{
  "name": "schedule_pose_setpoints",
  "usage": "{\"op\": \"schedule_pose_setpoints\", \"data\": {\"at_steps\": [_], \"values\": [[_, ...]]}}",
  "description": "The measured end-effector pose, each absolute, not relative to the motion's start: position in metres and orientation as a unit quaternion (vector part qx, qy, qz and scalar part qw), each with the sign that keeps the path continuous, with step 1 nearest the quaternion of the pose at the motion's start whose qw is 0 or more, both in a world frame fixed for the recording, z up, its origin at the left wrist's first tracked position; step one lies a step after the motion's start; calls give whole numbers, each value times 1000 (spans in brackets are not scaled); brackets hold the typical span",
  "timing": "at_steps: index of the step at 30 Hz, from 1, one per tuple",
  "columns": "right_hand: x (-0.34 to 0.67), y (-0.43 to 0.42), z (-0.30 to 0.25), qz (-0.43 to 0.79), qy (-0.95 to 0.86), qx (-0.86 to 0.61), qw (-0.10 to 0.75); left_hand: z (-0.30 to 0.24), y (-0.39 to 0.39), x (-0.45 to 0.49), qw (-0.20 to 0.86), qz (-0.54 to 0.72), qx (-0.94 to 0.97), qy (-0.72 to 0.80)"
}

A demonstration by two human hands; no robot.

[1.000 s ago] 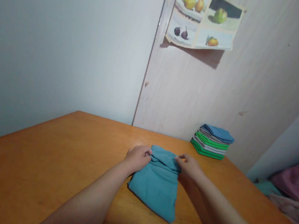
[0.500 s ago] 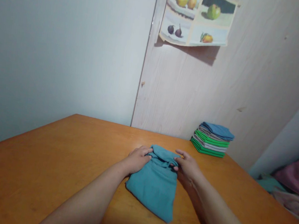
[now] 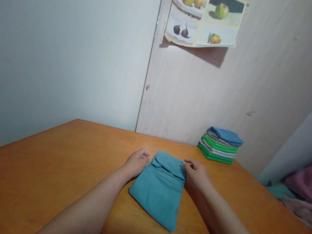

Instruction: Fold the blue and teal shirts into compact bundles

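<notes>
A folded teal garment (image 3: 159,194) lies flat on the wooden table, its far end turned over into a short flap with a loose crease beneath. Beside the garment's upper left edge rests my left hand (image 3: 137,163), fingers curled in and apparently holding nothing. My right hand (image 3: 197,172) is at the upper right corner, thumb and forefinger pinched together on the fabric's edge. Its other fingers are partly hidden behind the hand.
At the table's far right corner stands a neat stack of folded cloths (image 3: 221,145) in blue, grey and green. Behind the wooden table (image 3: 58,159) are walls, with a fruit picture sheet (image 3: 204,18) hung above. Pink and green fabric (image 3: 308,179) lies beyond the right edge.
My left hand has let go of the flap and drawn left, its fingers curling. The flap now lies flatter. My right hand's fingers have come out of the fold to the garment's edge.
</notes>
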State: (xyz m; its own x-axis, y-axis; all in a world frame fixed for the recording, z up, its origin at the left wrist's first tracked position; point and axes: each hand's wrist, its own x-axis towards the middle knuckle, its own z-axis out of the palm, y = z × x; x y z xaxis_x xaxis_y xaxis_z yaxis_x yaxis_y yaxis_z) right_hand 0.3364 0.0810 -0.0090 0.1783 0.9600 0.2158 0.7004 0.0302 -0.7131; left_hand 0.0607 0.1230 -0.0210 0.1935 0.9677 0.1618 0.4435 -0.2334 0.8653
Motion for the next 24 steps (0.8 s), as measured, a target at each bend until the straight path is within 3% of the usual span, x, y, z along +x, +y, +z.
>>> {"op": "schedule_pose_setpoints", "data": {"at_steps": [4,9,12,24], "values": [[312,80,10,100,-685,-638,337,-21,122,55,329,349,694,537],[270,79,18,21,-799,-575,176,-13,111,52,300,295,724,546],[259,82,13,-14,-805,-580,124,-7,105,52,278,269,742,547],[265,105,0,-38,-741,-641,197,1,101,53,260,240,755,552]]}}
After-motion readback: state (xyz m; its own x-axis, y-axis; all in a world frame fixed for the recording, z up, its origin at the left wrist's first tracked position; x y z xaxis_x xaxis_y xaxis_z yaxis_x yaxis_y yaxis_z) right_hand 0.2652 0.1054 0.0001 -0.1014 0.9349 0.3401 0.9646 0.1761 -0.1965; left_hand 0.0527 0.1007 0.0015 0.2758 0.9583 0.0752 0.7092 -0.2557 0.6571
